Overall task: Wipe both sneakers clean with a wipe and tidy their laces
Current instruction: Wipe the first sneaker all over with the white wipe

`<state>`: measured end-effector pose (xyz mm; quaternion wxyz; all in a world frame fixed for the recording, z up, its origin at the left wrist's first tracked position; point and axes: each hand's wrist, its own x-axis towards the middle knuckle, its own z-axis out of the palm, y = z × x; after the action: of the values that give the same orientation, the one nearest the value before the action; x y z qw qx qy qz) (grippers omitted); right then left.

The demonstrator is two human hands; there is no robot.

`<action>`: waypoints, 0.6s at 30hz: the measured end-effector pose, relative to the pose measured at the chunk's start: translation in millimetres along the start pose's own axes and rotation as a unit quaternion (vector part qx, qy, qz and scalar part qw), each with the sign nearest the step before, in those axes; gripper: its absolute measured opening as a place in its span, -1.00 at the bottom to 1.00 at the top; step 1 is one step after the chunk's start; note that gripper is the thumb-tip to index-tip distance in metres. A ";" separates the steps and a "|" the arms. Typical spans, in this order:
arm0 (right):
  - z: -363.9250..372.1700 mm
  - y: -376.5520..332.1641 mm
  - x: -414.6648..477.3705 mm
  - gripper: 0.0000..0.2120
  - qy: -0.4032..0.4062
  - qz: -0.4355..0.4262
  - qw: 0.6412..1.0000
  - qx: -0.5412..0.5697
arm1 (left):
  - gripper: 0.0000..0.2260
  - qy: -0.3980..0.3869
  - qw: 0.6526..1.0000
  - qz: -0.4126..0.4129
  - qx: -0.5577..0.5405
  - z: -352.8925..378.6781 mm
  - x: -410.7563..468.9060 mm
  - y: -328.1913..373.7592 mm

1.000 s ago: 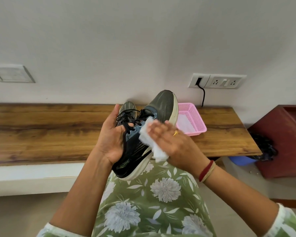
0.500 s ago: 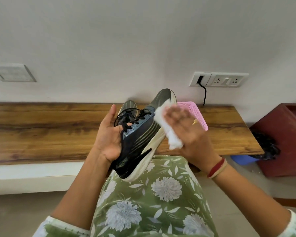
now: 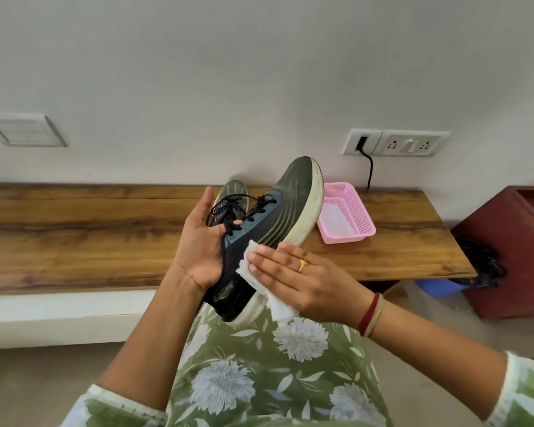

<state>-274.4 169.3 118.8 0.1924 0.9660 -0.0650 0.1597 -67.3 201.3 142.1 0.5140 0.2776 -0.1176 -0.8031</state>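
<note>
Sneaker (image 3: 278, 217): gripped in left hand (image 3: 198, 251), toe angled up and away. Wipe (image 3: 253, 272): pressed on its flank near the heel under right hand (image 3: 302, 282), fingers flat and straight.

The raised sneaker (image 3: 278, 217), gripped by your left hand (image 3: 198, 251) and pressed by your right hand (image 3: 302, 278), blocks a straight reach to the middle of the wooden shelf (image 3: 74, 235). The second sneaker (image 3: 233, 192) stands on the shelf just behind them. The shelf's left stretch is bare wood, reachable from front or above. On its right part sits a pink basket (image 3: 361, 223), with a black cable (image 3: 370, 167) dropping to the shelf's back edge behind it. A red cabinet (image 3: 512, 251) closes the shelf's right end, a blue tub (image 3: 438, 286) beneath.
</note>
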 end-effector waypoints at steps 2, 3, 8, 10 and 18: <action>-3.0 6.1 1.8 -0.55 0.020 0.050 0.998 -0.016 | -0.19 -0.009 1.000 0.001 0.001 -0.2 0.2 0.9; -3.2 8.7 2.9 -0.52 0.028 0.089 0.995 -0.021 | -0.19 -0.011 1.000 0.005 0.000 -0.3 -0.1 1.0; -2.9 -5.8 3.8 -0.47 -0.005 0.048 0.999 -0.002 | -0.19 0.017 0.999 0.011 0.035 1.0 -1.2 1.6; -4.3 -6.4 5.0 -0.43 0.001 0.106 0.994 0.002 | -0.18 0.018 0.998 0.015 0.053 2.4 -2.1 1.7; -40.3 -21.3 15.2 -0.61 0.035 0.264 0.860 0.435 | -0.26 0.050 0.987 0.041 0.145 -4.4 -4.9 4.7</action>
<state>-267.6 203.7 151.7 -0.2944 0.8920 -0.2346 0.2502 -59.7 204.0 142.4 0.5057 0.3843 -0.2185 -0.7408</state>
